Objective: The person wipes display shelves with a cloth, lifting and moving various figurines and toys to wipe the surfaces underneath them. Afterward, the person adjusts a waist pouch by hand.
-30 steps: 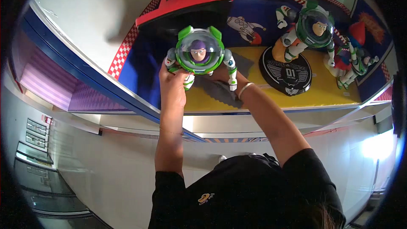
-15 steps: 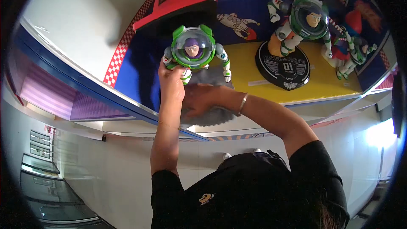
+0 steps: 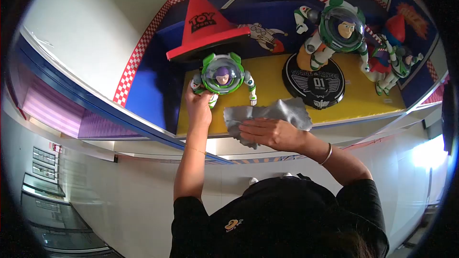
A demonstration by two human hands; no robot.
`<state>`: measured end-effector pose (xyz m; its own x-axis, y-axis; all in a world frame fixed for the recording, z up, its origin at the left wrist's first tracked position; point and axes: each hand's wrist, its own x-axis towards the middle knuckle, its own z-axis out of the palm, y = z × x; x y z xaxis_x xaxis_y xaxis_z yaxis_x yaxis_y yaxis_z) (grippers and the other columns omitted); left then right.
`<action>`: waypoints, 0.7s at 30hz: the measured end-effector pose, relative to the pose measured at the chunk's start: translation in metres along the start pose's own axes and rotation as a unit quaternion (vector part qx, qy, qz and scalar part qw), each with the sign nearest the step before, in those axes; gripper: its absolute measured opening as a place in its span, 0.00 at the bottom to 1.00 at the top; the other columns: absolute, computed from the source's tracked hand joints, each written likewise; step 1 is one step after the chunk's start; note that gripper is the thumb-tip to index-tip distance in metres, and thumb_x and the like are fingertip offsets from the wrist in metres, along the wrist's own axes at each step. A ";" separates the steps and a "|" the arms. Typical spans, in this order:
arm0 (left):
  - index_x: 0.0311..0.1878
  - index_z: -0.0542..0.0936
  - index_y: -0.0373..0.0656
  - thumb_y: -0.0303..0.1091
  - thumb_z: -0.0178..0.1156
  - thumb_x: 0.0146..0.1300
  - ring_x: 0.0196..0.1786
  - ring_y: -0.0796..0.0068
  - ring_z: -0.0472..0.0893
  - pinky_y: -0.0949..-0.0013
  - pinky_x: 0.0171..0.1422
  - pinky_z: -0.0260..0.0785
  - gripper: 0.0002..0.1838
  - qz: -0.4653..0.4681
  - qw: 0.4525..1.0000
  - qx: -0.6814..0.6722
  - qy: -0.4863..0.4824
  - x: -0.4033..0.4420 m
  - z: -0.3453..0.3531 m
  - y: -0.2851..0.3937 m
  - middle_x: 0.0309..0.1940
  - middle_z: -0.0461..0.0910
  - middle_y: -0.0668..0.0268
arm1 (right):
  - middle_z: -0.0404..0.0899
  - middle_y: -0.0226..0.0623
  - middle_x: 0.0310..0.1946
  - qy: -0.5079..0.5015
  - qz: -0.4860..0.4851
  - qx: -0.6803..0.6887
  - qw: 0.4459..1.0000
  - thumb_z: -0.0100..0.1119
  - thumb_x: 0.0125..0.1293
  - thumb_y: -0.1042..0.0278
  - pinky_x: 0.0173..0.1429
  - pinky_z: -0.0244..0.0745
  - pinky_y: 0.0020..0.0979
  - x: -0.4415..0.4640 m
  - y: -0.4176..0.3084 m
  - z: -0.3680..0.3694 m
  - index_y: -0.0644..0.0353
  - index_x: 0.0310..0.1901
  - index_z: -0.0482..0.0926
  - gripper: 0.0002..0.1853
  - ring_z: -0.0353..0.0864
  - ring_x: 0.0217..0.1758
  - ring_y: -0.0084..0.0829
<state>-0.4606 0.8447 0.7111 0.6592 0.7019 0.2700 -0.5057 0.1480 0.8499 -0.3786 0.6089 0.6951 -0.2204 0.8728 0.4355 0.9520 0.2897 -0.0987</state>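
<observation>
My left hand [image 3: 199, 107] is closed around the lower body of a space-ranger action figure [image 3: 223, 77], which has a clear dome helmet, a purple hood and green-and-white armour. The figure is upright over the yellow shelf, in front of a red cone [image 3: 204, 24] lettered "Toy Story". To its right, a grey cloth [image 3: 287, 112] with a zigzag edge hangs from my right hand [image 3: 272, 133], near the shelf's front edge. The right fingers press on the cloth. Part of the figure's legs is hidden by my left hand.
A larger space-ranger figure [image 3: 342, 31] stands on a round black base [image 3: 313, 81] marked 01. Smaller figures [image 3: 399, 69] stand at the right end. The blue back wall [image 3: 158, 71] has checkered trim, and the yellow shelf [image 3: 373, 100] ends at a front rail.
My right hand has moved right and away from the figure with the grey cloth. My left hand and the figure have shifted slightly right and down in view, as has the cone.
</observation>
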 end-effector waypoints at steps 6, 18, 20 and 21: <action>0.52 0.74 0.39 0.17 0.54 0.49 0.40 0.76 0.77 0.78 0.44 0.69 0.23 0.020 1.000 -0.013 0.005 -0.003 -0.008 -0.011 0.42 0.78 0.63 | 0.74 0.37 0.58 0.031 -0.010 0.031 0.999 0.51 0.58 0.74 0.63 0.71 0.32 -0.006 0.005 -0.002 0.60 0.52 0.76 0.19 0.74 0.61 0.35; 0.53 0.73 0.39 0.17 0.55 0.50 0.43 0.76 0.78 0.78 0.46 0.69 0.24 0.001 1.000 0.009 0.025 -0.012 -0.008 -0.008 0.45 0.78 0.61 | 0.82 0.36 0.45 0.132 0.016 0.066 0.989 0.56 0.50 0.77 0.48 0.79 0.31 0.000 -0.003 -0.002 0.62 0.38 0.81 0.12 0.82 0.49 0.36; 0.54 0.72 0.39 0.17 0.55 0.51 0.43 0.76 0.77 0.78 0.47 0.69 0.24 0.003 0.999 0.009 0.034 -0.016 -0.003 -0.005 0.45 0.78 0.61 | 0.82 0.34 0.44 0.144 0.027 0.064 0.987 0.55 0.50 0.77 0.46 0.78 0.30 -0.001 -0.004 0.001 0.61 0.37 0.81 0.11 0.82 0.48 0.34; 0.54 0.72 0.39 0.17 0.55 0.51 0.43 0.75 0.77 0.78 0.47 0.69 0.24 0.004 0.999 0.009 0.040 -0.018 -0.001 -0.003 0.45 0.77 0.61 | 0.82 0.32 0.43 0.150 0.033 0.063 0.986 0.55 0.51 0.77 0.45 0.78 0.30 -0.001 -0.004 0.001 0.60 0.37 0.81 0.11 0.82 0.48 0.33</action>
<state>-0.4713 0.8327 0.7033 0.6085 0.7560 0.2413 -0.5003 0.1295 0.8561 -0.3827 0.6078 0.6942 -0.0690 0.7417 0.6672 0.9243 0.2992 -0.2370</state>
